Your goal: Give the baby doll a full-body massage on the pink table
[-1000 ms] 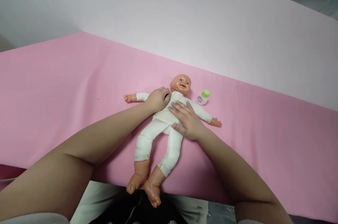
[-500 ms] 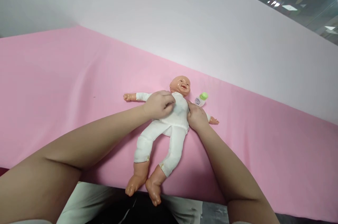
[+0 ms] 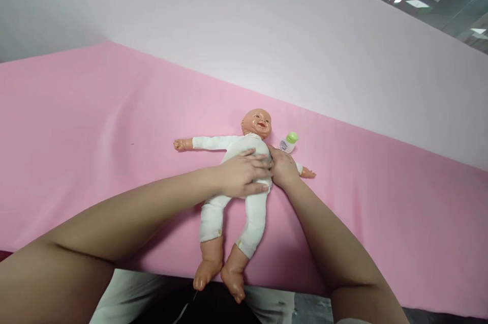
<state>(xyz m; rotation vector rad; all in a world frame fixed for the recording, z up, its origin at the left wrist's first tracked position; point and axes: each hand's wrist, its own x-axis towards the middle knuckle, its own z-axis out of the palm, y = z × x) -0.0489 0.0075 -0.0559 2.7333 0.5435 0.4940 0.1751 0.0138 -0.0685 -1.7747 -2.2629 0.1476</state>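
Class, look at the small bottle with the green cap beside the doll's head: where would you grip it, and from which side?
Grip the small bottle around its white body, below the green cap, probably from above or the far right: it lies tilted on the pink sheet, with the doll crowding its left.

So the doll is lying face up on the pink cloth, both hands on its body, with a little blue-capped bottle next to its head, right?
Not quite: the head view shows the bottle has a green cap, not blue. The doll does lie face up on the pink cloth, with the left hand and right hand on its body.

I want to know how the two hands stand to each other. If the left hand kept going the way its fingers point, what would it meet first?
Most likely the right hand: the left hand lies across the doll, fingertips nearly touching it.
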